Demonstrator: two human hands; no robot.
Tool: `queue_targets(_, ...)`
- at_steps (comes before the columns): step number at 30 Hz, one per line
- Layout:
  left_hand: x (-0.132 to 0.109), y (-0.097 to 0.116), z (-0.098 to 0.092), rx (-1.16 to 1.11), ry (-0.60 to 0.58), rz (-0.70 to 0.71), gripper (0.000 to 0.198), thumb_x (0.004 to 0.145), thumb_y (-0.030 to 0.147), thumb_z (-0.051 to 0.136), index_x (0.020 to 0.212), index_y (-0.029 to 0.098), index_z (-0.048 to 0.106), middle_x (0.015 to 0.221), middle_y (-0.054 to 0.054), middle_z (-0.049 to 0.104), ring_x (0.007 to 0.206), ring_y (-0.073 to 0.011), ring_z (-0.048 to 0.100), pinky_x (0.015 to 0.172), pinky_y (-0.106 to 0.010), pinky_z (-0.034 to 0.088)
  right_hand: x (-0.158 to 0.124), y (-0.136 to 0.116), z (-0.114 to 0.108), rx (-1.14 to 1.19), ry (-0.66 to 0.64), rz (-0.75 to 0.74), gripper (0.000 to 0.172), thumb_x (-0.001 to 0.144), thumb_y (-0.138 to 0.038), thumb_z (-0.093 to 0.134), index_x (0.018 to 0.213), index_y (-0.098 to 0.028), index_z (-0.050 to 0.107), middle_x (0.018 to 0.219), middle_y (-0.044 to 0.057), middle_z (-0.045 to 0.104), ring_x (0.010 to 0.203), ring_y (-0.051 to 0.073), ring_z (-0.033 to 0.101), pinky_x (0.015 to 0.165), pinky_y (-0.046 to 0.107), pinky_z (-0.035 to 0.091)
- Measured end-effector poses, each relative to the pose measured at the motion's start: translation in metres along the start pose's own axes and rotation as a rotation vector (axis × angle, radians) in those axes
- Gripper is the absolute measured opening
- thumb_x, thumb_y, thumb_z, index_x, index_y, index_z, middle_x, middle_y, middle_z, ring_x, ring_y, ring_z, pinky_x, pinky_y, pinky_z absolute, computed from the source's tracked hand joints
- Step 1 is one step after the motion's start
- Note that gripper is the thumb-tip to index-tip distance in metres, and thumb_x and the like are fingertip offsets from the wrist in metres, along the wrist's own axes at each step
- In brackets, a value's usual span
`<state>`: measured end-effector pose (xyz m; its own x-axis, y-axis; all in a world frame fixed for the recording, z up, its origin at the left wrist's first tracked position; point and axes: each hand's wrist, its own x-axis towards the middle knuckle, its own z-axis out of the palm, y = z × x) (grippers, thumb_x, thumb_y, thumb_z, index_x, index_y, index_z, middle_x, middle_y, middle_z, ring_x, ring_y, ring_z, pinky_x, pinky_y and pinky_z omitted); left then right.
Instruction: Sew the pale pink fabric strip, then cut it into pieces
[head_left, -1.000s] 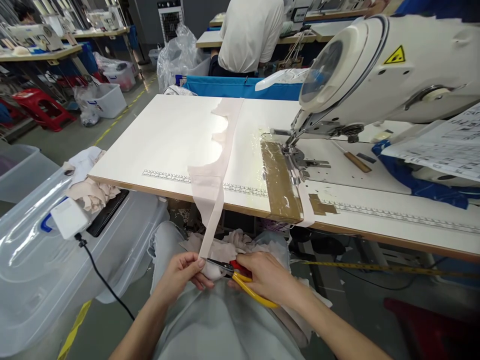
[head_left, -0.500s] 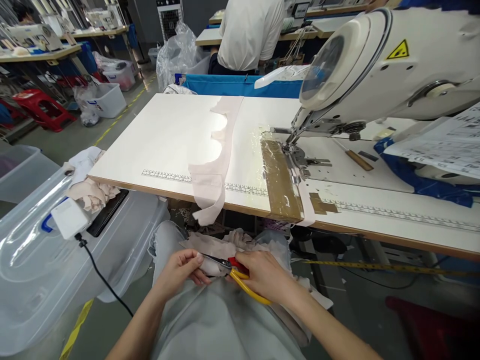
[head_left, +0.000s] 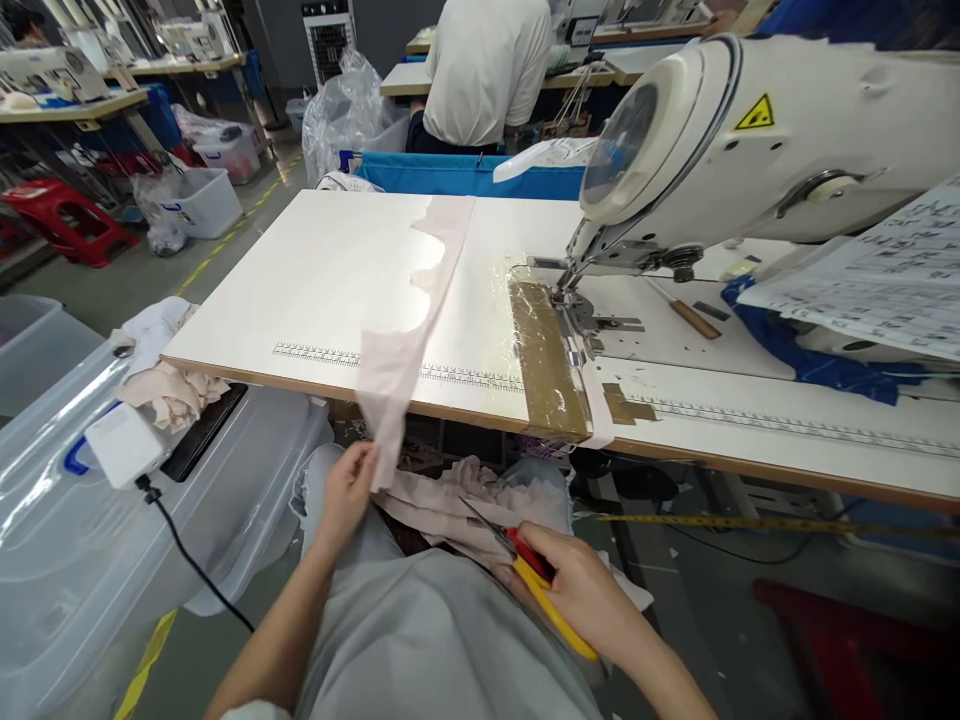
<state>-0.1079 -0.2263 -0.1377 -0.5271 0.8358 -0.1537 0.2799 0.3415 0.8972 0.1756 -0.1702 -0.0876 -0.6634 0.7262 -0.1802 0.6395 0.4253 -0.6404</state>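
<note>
My left hand [head_left: 349,490] pinches the lower end of a pale pink fabric piece [head_left: 395,365], which hangs over the front edge of the white sewing table [head_left: 247,270]. Its scalloped upper part lies flat on the tabletop. Over my lap, my right hand [head_left: 577,575] grips scissors [head_left: 534,575] with red and yellow handles. The blades point up and to the left and look nearly closed. Crumpled pinkish fabric [head_left: 442,505] is bunched across my lap beneath them.
A sewing machine [head_left: 720,140] stands on the table's right side, with a wooden-handled tool [head_left: 695,318] and a printed sheet [head_left: 870,285] near it. At left are a clear plastic bin lid [head_left: 67,540], a white adapter [head_left: 126,445] and a phone [head_left: 202,432]. A person [head_left: 484,75] sits beyond.
My left hand has moved up and left and taken hold of the hanging end of the pink fabric, pulling it down. My right hand has moved right and down with the scissors.
</note>
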Motion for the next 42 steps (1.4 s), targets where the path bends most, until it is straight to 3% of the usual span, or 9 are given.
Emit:
queue_targets(3, -0.009, -0.046, -0.028, 0.031, 0.112, -0.197, 0.027, 0.083, 0.048, 0.049, 0.083, 0.021, 0.054, 0.053, 0.003, 0.050, 0.049, -0.0184, 0.053, 0.052, -0.027, 0.041, -0.004, 0.013, -0.003, 0.016, 0.044, 0.040, 0.046, 0.085, -0.058, 0.048, 0.063, -0.024, 0.026, 0.056, -0.005, 0.037, 0.052, 0.015, 0.040, 0.049, 0.023, 0.032)
queue_targets(6, -0.028, -0.064, -0.041, 0.053, 0.130, -0.273, 0.027, 0.077, 0.046, 0.056, 0.084, 0.020, 0.053, 0.046, 0.006, 0.044, 0.042, -0.0175, 0.048, 0.047, -0.027, 0.038, -0.004, 0.022, 0.001, 0.070, 0.065, 0.064, 0.047, 0.085, -0.060, 0.048, 0.064, -0.024, 0.027, 0.056, -0.006, 0.034, 0.052, 0.014, 0.037, 0.049, 0.023, 0.033)
queue_targets(8, -0.044, -0.051, -0.035, -0.025, 0.018, -0.282, 0.033, 0.079, 0.050, 0.055, 0.090, 0.018, 0.057, 0.051, 0.003, 0.052, 0.048, -0.0184, 0.054, 0.051, -0.028, 0.043, -0.001, 0.023, 0.006, 0.095, 0.055, 0.054, 0.046, 0.084, -0.058, 0.051, 0.064, -0.024, 0.028, 0.057, -0.006, 0.035, 0.053, 0.013, 0.037, 0.049, 0.023, 0.032)
queue_targets(13, -0.065, 0.024, -0.006, -0.358, -0.520, -0.175, 0.041, 0.084, 0.050, 0.057, 0.111, 0.020, 0.059, 0.094, -0.010, 0.067, 0.083, -0.0223, 0.064, 0.063, -0.028, 0.048, 0.007, 0.004, 0.009, 0.190, -0.072, 0.005, 0.038, 0.086, -0.049, 0.050, 0.065, -0.023, 0.031, 0.059, -0.005, 0.039, 0.055, 0.014, 0.039, 0.050, 0.023, 0.032)
queue_targets(19, -0.063, 0.059, -0.007, 0.043, -0.209, 0.189, 0.032, 0.087, 0.044, 0.056, 0.070, 0.018, 0.063, 0.087, -0.006, 0.057, 0.064, -0.0126, 0.048, 0.058, -0.026, 0.038, 0.014, -0.015, -0.003, 0.249, -0.225, -0.026, 0.035, 0.086, -0.050, 0.054, 0.070, -0.022, 0.040, 0.066, -0.003, 0.045, 0.060, 0.015, 0.044, 0.053, 0.023, 0.036)
queue_targets(24, -0.066, 0.056, -0.005, -0.257, -0.435, -0.103, 0.039, 0.088, 0.055, 0.050, 0.086, 0.017, 0.057, 0.054, 0.001, 0.058, 0.046, -0.0120, 0.053, 0.046, -0.022, 0.039, 0.030, -0.015, -0.005, 0.221, -0.353, -0.081, 0.044, 0.085, -0.059, 0.051, 0.068, -0.021, 0.040, 0.065, -0.003, 0.040, 0.059, 0.014, 0.038, 0.051, 0.023, 0.029)
queue_targets(26, -0.065, 0.056, -0.002, -0.405, -0.495, -0.217, 0.042, 0.083, 0.058, 0.057, 0.090, 0.016, 0.057, 0.064, -0.003, 0.067, 0.058, -0.0163, 0.065, 0.051, -0.023, 0.048, 0.036, -0.014, -0.005, 0.220, -0.382, -0.115, 0.045, 0.086, -0.061, 0.049, 0.067, -0.021, 0.039, 0.064, -0.003, 0.039, 0.059, 0.014, 0.037, 0.051, 0.023, 0.029)
queue_targets(30, -0.060, 0.055, 0.002, -0.529, -0.504, -0.356, 0.045, 0.074, 0.055, 0.071, 0.086, 0.014, 0.061, 0.086, -0.011, 0.074, 0.080, -0.0224, 0.072, 0.063, -0.025, 0.055, 0.043, -0.009, -0.004, 0.244, -0.449, -0.156, 0.047, 0.086, -0.062, 0.048, 0.067, -0.021, 0.038, 0.064, -0.004, 0.036, 0.059, 0.013, 0.035, 0.050, 0.023, 0.027)
queue_targets(42, -0.053, 0.045, 0.006, -0.575, -0.432, -0.416, 0.049, 0.065, 0.057, 0.076, 0.077, 0.012, 0.062, 0.069, -0.009, 0.073, 0.062, -0.0198, 0.071, 0.053, -0.021, 0.052, 0.052, -0.010, -0.004, 0.185, -0.522, -0.151, 0.051, 0.084, -0.065, 0.049, 0.063, -0.021, 0.036, 0.058, -0.005, 0.035, 0.053, 0.011, 0.033, 0.046, 0.023, 0.023)
